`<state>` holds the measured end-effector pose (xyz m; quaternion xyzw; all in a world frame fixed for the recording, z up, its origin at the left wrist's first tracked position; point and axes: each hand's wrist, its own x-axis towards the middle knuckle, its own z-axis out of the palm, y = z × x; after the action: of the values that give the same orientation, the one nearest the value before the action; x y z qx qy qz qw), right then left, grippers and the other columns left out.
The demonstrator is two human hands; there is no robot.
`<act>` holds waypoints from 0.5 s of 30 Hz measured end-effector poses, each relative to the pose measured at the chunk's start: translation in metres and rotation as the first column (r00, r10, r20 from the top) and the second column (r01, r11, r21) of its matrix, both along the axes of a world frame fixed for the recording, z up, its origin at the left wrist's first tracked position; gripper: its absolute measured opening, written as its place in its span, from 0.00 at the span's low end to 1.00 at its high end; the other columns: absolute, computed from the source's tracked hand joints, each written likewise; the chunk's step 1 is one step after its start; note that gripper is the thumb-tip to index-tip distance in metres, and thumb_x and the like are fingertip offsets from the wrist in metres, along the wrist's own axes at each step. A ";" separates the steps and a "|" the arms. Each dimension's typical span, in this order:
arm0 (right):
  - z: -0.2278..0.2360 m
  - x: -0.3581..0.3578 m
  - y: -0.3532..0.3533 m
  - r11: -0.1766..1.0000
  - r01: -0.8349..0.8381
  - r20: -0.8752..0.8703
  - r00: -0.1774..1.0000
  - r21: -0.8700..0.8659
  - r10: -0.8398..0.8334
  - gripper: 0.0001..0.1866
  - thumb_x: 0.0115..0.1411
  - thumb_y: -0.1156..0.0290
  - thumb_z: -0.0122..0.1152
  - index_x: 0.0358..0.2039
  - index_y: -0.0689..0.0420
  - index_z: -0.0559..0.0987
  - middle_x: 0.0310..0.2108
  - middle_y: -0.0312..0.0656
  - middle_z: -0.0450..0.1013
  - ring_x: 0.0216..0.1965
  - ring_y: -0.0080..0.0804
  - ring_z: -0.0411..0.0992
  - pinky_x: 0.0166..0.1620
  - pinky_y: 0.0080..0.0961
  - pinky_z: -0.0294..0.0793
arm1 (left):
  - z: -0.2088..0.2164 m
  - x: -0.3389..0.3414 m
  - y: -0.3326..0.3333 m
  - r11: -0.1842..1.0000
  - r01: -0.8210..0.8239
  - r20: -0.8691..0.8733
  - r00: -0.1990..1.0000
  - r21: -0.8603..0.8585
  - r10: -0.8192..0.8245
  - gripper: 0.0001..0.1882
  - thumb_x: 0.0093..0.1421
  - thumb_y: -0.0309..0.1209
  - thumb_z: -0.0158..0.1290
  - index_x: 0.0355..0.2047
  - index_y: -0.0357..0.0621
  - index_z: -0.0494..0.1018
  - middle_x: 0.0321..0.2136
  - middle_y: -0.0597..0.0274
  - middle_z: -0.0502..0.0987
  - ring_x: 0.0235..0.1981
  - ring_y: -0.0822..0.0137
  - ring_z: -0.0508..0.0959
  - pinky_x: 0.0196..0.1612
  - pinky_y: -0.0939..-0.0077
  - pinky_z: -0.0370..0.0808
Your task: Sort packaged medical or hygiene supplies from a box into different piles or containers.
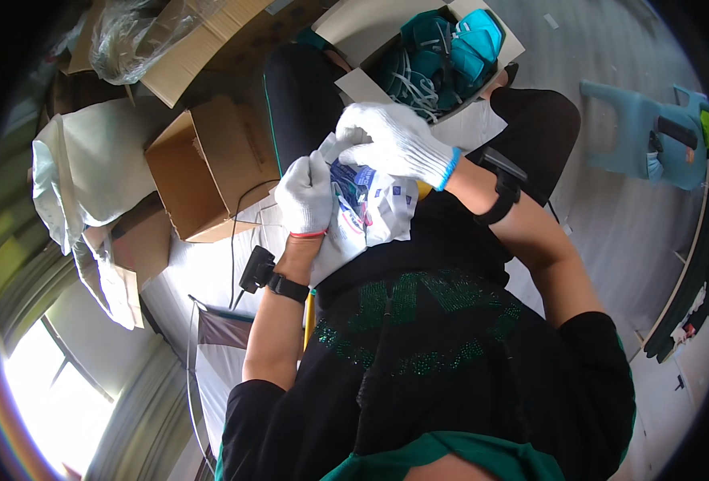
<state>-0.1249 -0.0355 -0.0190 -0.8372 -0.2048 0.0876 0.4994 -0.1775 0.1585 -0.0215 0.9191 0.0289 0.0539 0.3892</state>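
Note:
A white plastic bag with blue and purple print (390, 210) lies crumpled in front of my belly. My left hand (305, 196), in a white knitted glove with a red cuff edge, is closed on the bag's left side, thumb on top. My right hand (394, 143), in a white glove with a blue cuff edge, curls its fingers at the bag's upper edge and covers part of it. Just beyond the hands stands an open carton (502, 60) holding several teal moulded pieces (476, 44) with white straps, which look like face masks.
An open brown cardboard box (230, 160) lies to the left, near a large white sack (106, 168). Clear plastic wrap (142, 40) rests on cardboard at the far left. At right is a light-blue plastic stool (627, 132) with small items on it. A thin cable (232, 240) runs left of my hands.

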 end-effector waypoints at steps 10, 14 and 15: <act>-0.015 0.009 0.015 0.991 -0.108 -0.195 0.977 -0.075 0.092 0.14 0.55 0.61 0.65 0.38 0.54 0.80 0.36 0.44 0.77 0.38 0.47 0.77 0.42 0.37 0.76 | 0.002 -0.002 0.003 1.000 -0.012 0.007 1.000 0.020 0.012 0.20 0.65 0.28 0.54 0.17 0.35 0.64 0.14 0.57 0.60 0.18 0.77 0.59 0.20 0.72 0.61; -0.009 0.002 0.020 0.997 -0.057 -0.023 0.998 -0.058 0.056 0.11 0.53 0.64 0.65 0.36 0.53 0.81 0.35 0.43 0.76 0.37 0.46 0.76 0.40 0.37 0.76 | -0.001 0.000 0.006 0.999 -0.017 -0.009 1.000 0.037 0.018 0.19 0.65 0.29 0.54 0.18 0.35 0.65 0.14 0.55 0.61 0.18 0.77 0.59 0.21 0.72 0.62; -0.006 0.001 0.020 0.996 -0.059 -0.027 0.998 -0.059 0.057 0.11 0.53 0.64 0.65 0.36 0.53 0.81 0.35 0.43 0.76 0.37 0.46 0.76 0.40 0.37 0.76 | -0.001 0.000 0.006 0.998 -0.023 -0.019 1.000 0.056 0.024 0.19 0.65 0.30 0.54 0.18 0.35 0.64 0.14 0.55 0.60 0.18 0.77 0.59 0.21 0.72 0.62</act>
<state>-0.1237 -0.0154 -0.0249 -0.8444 -0.2200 0.1187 0.4737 -0.1775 0.1640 -0.0220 0.9296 0.0421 0.0503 0.3626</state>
